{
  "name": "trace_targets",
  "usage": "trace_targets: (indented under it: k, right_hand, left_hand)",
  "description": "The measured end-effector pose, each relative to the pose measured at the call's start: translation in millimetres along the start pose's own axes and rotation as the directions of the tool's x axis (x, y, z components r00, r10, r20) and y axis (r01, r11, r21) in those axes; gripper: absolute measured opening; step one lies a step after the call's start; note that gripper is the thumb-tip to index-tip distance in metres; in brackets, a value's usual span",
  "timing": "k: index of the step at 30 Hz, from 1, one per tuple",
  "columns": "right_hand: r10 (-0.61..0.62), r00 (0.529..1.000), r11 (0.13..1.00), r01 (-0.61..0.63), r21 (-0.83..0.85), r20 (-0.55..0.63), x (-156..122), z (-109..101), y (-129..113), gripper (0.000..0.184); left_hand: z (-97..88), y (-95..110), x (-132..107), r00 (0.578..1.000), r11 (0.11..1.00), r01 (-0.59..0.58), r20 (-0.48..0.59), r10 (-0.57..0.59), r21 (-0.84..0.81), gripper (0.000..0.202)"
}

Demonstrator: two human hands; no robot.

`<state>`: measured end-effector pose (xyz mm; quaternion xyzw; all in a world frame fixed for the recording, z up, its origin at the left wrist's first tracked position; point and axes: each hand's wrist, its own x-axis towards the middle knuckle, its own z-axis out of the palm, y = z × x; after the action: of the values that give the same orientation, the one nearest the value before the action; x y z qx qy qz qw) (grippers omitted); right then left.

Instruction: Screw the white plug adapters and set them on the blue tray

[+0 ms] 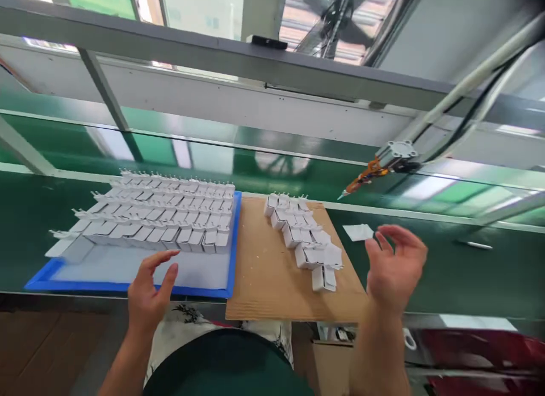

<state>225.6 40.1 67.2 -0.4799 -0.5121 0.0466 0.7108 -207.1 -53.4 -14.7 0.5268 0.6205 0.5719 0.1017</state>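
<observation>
My left hand [150, 291] hovers over the near edge of a blue-rimmed tray [233, 243], thumb and fingers apart, holding nothing. Rows of small white box-shaped pieces [170, 235] with thin prongs along the back fill the tray's far part. My right hand [395, 262] is raised to the right of a cardboard sheet [272, 282], fingers curved and apart from the thumb, with nothing visible in it. A smaller group of the same white pieces [313, 254] stands in short stepped rows on the cardboard. Close to my right fingers lies a white paper piece [357, 232].
A dispensing nozzle [355, 185] on an orange bracket and cylinder hangs above the right side. A white pen-like stick [479, 245] lies on the green bench [447, 277]. A grey metal beam [204, 53] crosses the back, with a fan [336, 16] beyond.
</observation>
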Motion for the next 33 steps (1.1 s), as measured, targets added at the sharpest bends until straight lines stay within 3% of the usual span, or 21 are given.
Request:
trace_targets:
  k: [1, 3, 4, 6, 10, 13, 17, 19, 22, 26, 29, 33]
  right_hand:
    - [0.041, 0.999, 0.999, -0.042, -0.025, -0.027, 25.5, -5.1, 6.5, 0.061]
    - [0.199, 0.98, 0.978, -0.198, -0.065, 0.012, 73.9, -6.4, 24.9, 0.082]
    - [0.275, 0.958, 0.96, -0.269, -0.075, 0.086, 95.3, -2.5, 36.3, 0.089]
    - [0.311, 0.941, 0.95, -0.301, -0.087, 0.133, 130.4, 13.1, 60.5, 0.094]
    - [0.363, 0.902, 0.932, -0.358, -0.066, 0.234, 169.7, 54.8, 101.3, 0.101]
    - [0.32, 0.894, 0.942, -0.335, -0.007, 0.314, 178.1, 74.7, 118.5, 0.092]
    - [0.269, 0.879, 0.951, -0.307, 0.034, 0.394, 170.8, 77.8, 127.9, 0.069]
    - [0.25, 0.875, 0.955, -0.294, 0.044, 0.414, 162.3, 72.6, 128.5, 0.062]
    - [0.233, 0.872, 0.96, -0.278, 0.042, 0.431, 145.4, 60.6, 123.0, 0.06]
    - [0.187, 0.873, 0.978, -0.207, -0.006, 0.45, 116.4, 37.5, 102.0, 0.053]
    - [0.164, 0.878, 0.986, -0.166, -0.035, 0.449, 94.4, 13.4, 80.6, 0.048]
    - [0.105, 0.875, 0.994, -0.094, -0.048, 0.473, 68.1, -18.6, 49.7, 0.051]
  left_hand:
    - [18.6, 16.0, 1.0, 0.995, 0.999, -0.029, 0.09, 0.033, -0.046, 0.029]
    - [58.2, 46.7, 5.9, 0.943, 0.99, -0.07, 0.317, 0.106, -0.122, 0.024]
    - [79.1, 60.1, 8.3, 0.897, 0.986, -0.072, 0.423, 0.129, -0.149, 0.025]
    - [121.1, 81.1, 9.8, 0.792, 0.979, -0.073, 0.586, 0.172, -0.189, 0.028]
    - [190.9, 103.8, -9.1, 0.623, 0.99, -0.089, 0.769, 0.141, -0.109, 0.052]
    - [218.8, 111.6, -38.7, 0.559, 0.991, -0.13, 0.824, 0.094, -0.025, 0.067]
    - [232.9, 120.5, -79.4, 0.594, 0.973, -0.226, 0.799, 0.099, 0.047, 0.072]
    - [238.6, 127.1, -91.6, 0.585, 0.956, -0.286, 0.802, 0.122, 0.063, 0.073]
    - [249.9, 138.5, -95.5, 0.56, 0.919, -0.379, 0.818, 0.132, 0.111, 0.075]
    - [256.2, 145.6, -86.6, 0.544, 0.887, -0.441, 0.827, 0.141, 0.139, 0.043]
    - [238.9, 136.5, -78.8, 0.523, 0.893, -0.439, 0.837, 0.163, 0.1, 0.032]
    - [189.1, 105.3, -64.2, 0.534, 0.927, -0.373, 0.827, 0.177, 0.042, 0.031]
